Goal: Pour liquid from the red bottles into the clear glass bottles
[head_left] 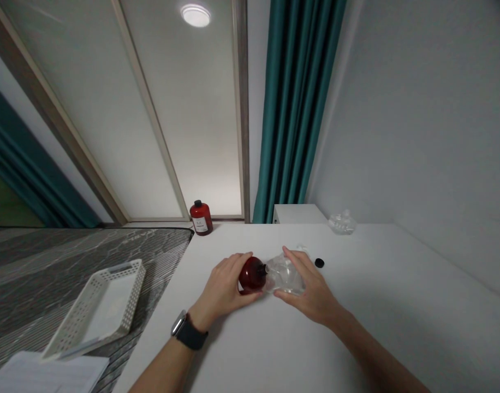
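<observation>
The lower middle and right of the frame are filled by a white table (397, 305). A teal curtain (299, 109) is hung at upper centre, and a grey patterned mattress (70, 262) is seen at the left. A white perforated basket (132, 299) is tilted on it at lower left.

At the centre of the table, a dark red bottle (252, 274) is laid on its side and is gripped around its body by the left hand (223, 289). Its open neck is turned to the right, against a clear soft container (286, 273). That container is held by the right hand (311, 292), with the fingers curved over it.

A second red bottle (201, 217) is stood upright at the table's far left edge. A small black cap (319, 263) is lain just right of the right hand's fingers.
</observation>
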`<state>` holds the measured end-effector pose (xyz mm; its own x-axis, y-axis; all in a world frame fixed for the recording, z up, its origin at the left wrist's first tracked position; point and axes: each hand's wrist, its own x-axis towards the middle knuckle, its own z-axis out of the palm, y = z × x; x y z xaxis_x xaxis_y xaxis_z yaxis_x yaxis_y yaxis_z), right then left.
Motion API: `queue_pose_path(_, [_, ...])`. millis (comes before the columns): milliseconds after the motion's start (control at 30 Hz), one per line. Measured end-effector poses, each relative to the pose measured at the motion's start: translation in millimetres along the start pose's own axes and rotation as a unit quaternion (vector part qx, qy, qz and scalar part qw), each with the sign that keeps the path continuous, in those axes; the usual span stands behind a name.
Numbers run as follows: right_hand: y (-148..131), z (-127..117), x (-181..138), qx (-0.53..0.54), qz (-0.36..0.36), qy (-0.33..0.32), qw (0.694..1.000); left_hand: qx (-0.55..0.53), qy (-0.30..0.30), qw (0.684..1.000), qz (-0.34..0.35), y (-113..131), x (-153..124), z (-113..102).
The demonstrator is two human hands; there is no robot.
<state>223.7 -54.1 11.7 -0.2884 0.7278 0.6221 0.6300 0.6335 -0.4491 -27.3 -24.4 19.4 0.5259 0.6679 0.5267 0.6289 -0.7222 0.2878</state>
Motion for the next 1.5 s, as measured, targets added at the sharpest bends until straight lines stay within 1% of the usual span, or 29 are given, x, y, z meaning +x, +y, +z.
queue_pose_path(167, [-1.4, -2.3, 3.5, 0.011, 0.014, -0.01, 1.0, -0.011, 0.011, 1.0, 0.0, 0.1, -0.6, 1.2])
queue_pose_path(433, [-3.1, -2.2, 10.2, 0.039, 0.007, 0.014, 0.999, -0.032, 0.025, 0.999, -0.01, 0.0, -0.6, -0.6])
queue_pose_path(967, [-6.6, -7.8, 14.8, 0.025, 0.0, 0.0, 1.0, -0.048, 0.045, 0.998, -0.015, 2.5, -0.9, -0.2])
queue_pose_path(1500, [-8.3, -11.5, 18.9, 0.019, 0.0, -0.011, 1.0, -0.062, 0.052, 0.996, -0.026, 4.0, -1.4, 1.5])
